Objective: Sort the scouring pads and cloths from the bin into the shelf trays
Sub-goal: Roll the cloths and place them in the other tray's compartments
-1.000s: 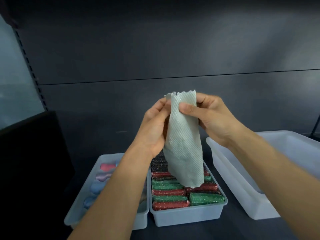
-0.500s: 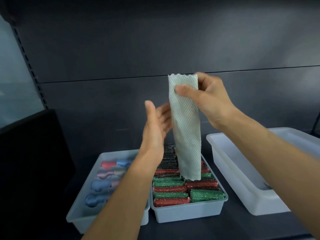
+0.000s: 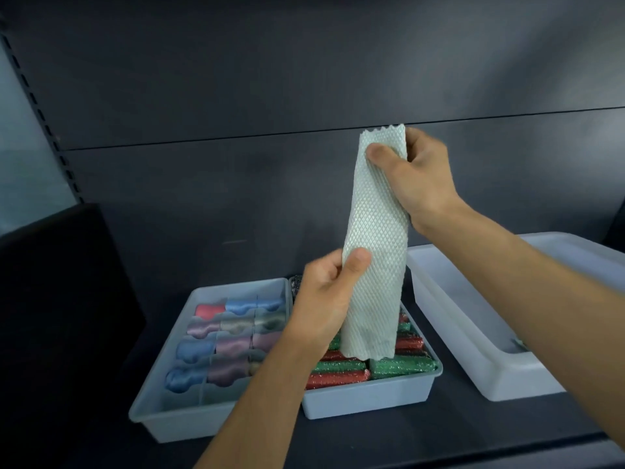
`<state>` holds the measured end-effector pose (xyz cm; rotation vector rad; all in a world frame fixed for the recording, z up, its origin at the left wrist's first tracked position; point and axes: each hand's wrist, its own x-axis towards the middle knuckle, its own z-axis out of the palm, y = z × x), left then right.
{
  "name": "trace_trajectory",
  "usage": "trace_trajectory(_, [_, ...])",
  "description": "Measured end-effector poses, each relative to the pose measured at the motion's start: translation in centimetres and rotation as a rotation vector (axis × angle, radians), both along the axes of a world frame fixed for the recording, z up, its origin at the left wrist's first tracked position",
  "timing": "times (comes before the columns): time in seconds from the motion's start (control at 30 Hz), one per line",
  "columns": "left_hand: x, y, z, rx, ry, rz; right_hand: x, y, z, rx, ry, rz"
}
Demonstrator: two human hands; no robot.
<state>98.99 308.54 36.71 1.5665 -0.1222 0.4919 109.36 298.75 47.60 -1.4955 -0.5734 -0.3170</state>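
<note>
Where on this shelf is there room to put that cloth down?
The long white plastic tray on the right looks almost bare. The divided grey tray on the left seems to have free front compartments. The middle tray is crammed with glittery red and green scouring pads.

The left hand (image 3: 323,299) and right hand (image 3: 417,179) are bare, as are both forearms (image 3: 257,397).

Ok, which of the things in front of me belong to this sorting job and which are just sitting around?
In the job: cloth, pinched by the right hand up top and the left hand lower down; middle tray of red and green pads; left tray of pastel pads; right tray.
Just there: dark box at the left, can't tell what it is; shelf wall.
</note>
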Motion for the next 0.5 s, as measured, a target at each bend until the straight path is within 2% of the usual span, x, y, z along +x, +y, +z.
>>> trace_trajectory(0.13, [0.0, 0.7, 0.6, 0.067, -0.114, 0.056, 1.2, -0.7, -1.6, -0.026, 0.231, -0.003])
trace_trajectory(0.23, [0.0, 1.4, 2.1, 0.067, -0.176, 0.031, 1.3, -1.4, -3.5, -0.324, 0.406, 0.133])
trace_trajectory(0.3, [-0.1, 1.8, 3.2, -0.006, -0.121, 0.009, 1.1, -1.8, -5.0, -0.559, 0.427, 0.2])
trace_trajectory(0.33, [0.0, 2.0, 3.7, -0.042, -0.082, 0.019, 1.0, -2.0, -5.6, -0.606, 0.402, 0.198])
trace_trajectory(0.4, [0.3, 2.5, 4.0, -0.017, -0.051, 0.082, 0.5, -2.2, -6.0, -0.468, 0.339, 0.218])
trace_trajectory(0.47, [0.6, 2.6, 4.1, 0.051, -0.041, 0.13, -0.3, -2.4, -5.4, -0.229, 0.353, 0.377])
trace_trajectory(0.5, [0.8, 2.5, 4.1, 0.072, -0.034, 0.139, -0.7, -2.5, -5.0, -0.193, 0.338, 0.466])
